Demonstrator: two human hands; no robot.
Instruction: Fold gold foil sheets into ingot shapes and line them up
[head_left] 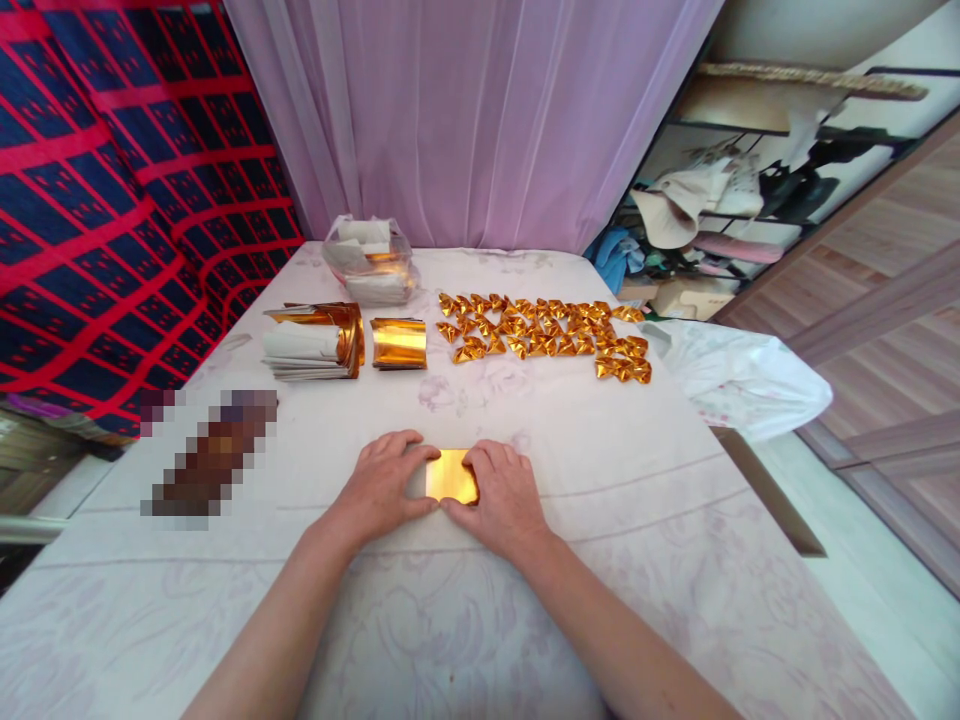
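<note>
Between my two hands, low over the near middle of the table, is a small sheet of gold foil paper (451, 476). My left hand (386, 482) has its thumb and fingertips at the sheet's left edge. At the right edge, my right hand (506, 492) grips the sheet with thumb and curled fingers, covering that side. Beyond the hands stand a short stack of gold foil paper (400, 343) and, left of it, a larger stack of foil sheets (311, 342). Rows of folded gold foil pieces (551, 328) lie to the right of these.
A clear plastic bag (369, 262) with more sheets sits at the table's far left. A white bag (742, 375) lies beyond the right edge. A blurred-out item (217, 455) is at left. A purple curtain (465, 120) hangs behind the cloth-covered table (480, 620).
</note>
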